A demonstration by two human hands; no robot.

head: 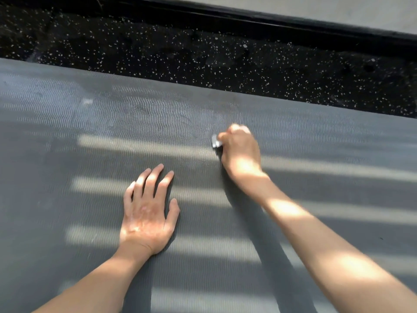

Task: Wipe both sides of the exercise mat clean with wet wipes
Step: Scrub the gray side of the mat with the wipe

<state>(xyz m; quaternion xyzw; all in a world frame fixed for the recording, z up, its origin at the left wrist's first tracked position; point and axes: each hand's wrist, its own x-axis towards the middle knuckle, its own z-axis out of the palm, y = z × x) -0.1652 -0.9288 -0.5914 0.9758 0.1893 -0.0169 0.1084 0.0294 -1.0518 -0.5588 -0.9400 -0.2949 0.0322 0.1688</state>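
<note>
**Right hand presses a wipe to the mat, left hand lies flat**

The right hand (240, 150) has its fingers curled round a small wet wipe (216, 141), of which only a pale bit shows at the thumb side, and holds it down on the exercise mat (79, 132), toward the mat's far edge. The left hand (146, 213) rests palm-down with fingers straight and slightly spread, nearer the person, apart from the right hand. The grey mat has a fine wavy ribbing and is crossed by bands of sunlight. Beyond its far edge lies a black speckled floor (203, 57), then a dark baseboard (248, 21) under a pale wall (338, 10).
</note>
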